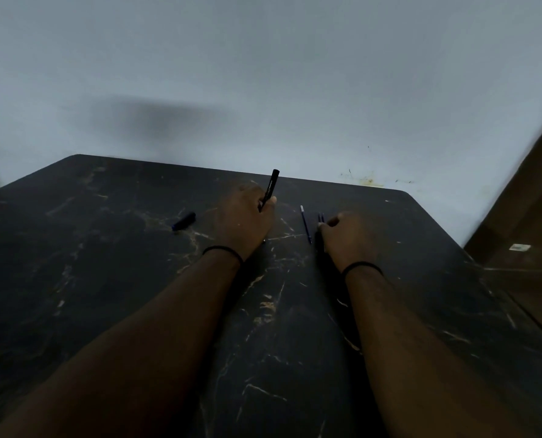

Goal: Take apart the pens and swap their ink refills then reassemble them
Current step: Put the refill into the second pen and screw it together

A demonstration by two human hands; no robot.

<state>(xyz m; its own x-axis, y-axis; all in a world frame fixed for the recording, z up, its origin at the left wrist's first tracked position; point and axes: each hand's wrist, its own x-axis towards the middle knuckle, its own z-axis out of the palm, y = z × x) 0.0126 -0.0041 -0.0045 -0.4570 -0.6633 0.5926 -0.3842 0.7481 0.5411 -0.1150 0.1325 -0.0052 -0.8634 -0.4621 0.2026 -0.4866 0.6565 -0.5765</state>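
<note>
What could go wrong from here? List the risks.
1. The loose refill lies close beside the right hand; a nudge could roll it away.
2. The cap is dark on a dark table, so it may be overlooked.
3. The left hand holds the barrel upright; parts inside might drop out.

head view looks forward and down (close) over the table toward the wall.

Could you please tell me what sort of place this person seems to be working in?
Probably a plain indoor room, dimly lit: a dark marble-patterned table pushed against a bare pale wall, with a brown wooden panel, perhaps a door, at the right.
</note>
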